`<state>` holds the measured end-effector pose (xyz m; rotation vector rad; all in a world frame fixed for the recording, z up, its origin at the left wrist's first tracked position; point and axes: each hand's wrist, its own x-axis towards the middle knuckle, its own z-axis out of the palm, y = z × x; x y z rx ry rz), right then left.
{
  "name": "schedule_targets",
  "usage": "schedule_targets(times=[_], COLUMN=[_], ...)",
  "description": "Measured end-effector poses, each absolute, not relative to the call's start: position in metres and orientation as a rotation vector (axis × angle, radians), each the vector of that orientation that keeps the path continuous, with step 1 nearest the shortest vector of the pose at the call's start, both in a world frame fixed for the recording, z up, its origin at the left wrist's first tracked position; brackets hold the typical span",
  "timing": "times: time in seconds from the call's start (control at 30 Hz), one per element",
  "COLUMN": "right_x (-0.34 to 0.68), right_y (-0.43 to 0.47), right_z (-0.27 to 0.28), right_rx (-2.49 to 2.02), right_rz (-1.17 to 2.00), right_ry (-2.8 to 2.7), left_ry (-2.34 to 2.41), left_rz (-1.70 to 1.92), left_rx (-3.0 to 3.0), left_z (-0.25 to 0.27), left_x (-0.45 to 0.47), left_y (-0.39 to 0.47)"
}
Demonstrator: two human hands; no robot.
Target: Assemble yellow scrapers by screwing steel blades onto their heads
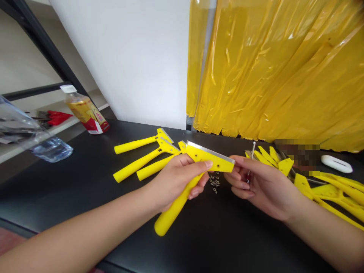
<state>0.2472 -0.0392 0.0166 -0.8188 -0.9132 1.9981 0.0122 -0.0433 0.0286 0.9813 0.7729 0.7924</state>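
left hand (184, 170) wrapped round a yellow scraper (189, 191), right hand (264, 182) gripping a screwdriver (253, 153) right by the blade (210, 151), three more scrapers (142, 165) lying far left

A black tabletop (216, 235) meets a white panel (136, 57); wrinkled yellow sheeting (278, 68) hangs beside it; black-framed shelving (47, 47) stands left.

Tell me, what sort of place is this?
Probably a small workshop: the left hand holds a yellow scraper, small loose fasteners lie on the black tabletop, and more yellow scraper pieces are heaped at the right.
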Motion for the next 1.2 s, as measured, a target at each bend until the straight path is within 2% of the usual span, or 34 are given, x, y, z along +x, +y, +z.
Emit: schedule_targets(times=[0.43, 0.7, 0.8, 0.97, 1.1, 1.2], right_x=[0.249, 0.249, 0.251, 0.266, 0.277, 0.282], right_y=[-0.042, -0.040, -0.033, -0.011, -0.008, -0.009], right_z=[0.017, 0.022, 0.019, 0.004, 0.002, 0.006], right_rx=[-0.752, -0.865, -1.104, -1.608, -1.758, -1.788], right_rz=[2.104, 2.003, 1.692, 0.842, 0.520, 0.437], right_ry=[-0.933, -1.055, -1.352, -1.898, -1.944, -1.974], left_ry=[0.795, 0.860, 0.846, 0.872, 0.867, 0.866], left_rz=[0.801, 0.839, 0.859, 0.878, 0.889, 0.899], left_rx=[1.062, 1.123, 1.064, 0.946, 0.941, 0.946], left_z=[0.029, 0.029, 0.027, 0.023, 0.024, 0.025], left_x=[0.012, 0.011, 0.011, 0.009, 0.009, 0.011], left_y=[-0.043, -0.045, -0.041, -0.035, -0.035, -0.036])
